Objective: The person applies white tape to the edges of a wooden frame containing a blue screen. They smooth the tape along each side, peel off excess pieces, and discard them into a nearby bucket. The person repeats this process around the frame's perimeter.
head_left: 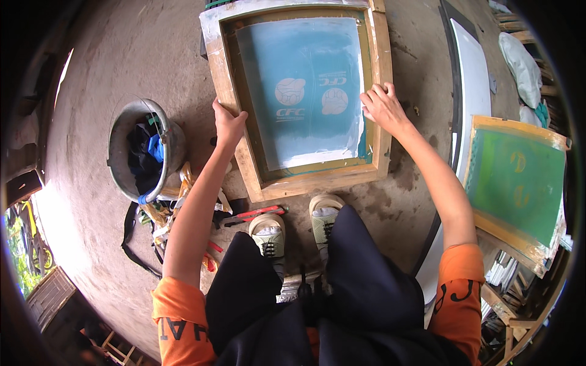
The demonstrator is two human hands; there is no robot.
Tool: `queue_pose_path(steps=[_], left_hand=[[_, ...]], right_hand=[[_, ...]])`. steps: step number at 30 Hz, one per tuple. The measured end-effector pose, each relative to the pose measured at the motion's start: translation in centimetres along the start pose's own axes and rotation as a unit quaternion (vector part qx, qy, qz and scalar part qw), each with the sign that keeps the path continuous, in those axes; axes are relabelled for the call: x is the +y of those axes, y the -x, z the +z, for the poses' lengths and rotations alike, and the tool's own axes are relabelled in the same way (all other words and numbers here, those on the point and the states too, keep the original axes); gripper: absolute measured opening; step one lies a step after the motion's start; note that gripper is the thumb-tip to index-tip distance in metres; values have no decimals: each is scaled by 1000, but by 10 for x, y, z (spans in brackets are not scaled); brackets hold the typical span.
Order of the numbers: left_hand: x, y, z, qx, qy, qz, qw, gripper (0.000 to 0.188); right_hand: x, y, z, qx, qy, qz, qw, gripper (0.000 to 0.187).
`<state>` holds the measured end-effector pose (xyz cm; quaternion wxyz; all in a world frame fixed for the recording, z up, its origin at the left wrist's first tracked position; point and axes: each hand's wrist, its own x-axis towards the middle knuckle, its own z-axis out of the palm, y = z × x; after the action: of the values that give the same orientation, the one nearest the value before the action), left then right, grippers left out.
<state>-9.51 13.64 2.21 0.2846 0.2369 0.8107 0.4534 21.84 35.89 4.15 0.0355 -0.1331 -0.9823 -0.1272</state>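
A wooden screen-printing frame [256,174] with a teal mesh and pale printed motifs lies on the concrete floor in front of my feet. My left hand [227,124] grips the frame's left wooden rail, fingers curled over its edge. My right hand [383,107] rests on the right rail, its fingers closed around a small pale thing pressed against the mesh edge; what it is cannot be made out.
A metal bucket [122,128] stuffed with dark and blue cloth stands at the left, beside scattered scraps and a red-handled tool [253,215]. A second frame with green mesh [519,183] leans at the right, next to a white board [476,79] and stacked wood.
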Motion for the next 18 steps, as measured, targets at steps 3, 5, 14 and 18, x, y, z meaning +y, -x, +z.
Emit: queue_pose_path(steps=[3,5,14,18], left_hand=[[1,1,-1,-3,-2,-16,1000,74],[-2,-1,-2,1,-6,-8,1000,74],[5,0,3,-5,-12,-15,1000,76],[0,0,0,4,-19,2,1000,76]], right_hand=[[-1,1,-7,-20,13,-17,1000,30],[-5,-3,-9,-25,25,-4,999,33],[-11,-1,5,-30,74,39,996,21],[-23,-5,0,-23,8,107,994,22]])
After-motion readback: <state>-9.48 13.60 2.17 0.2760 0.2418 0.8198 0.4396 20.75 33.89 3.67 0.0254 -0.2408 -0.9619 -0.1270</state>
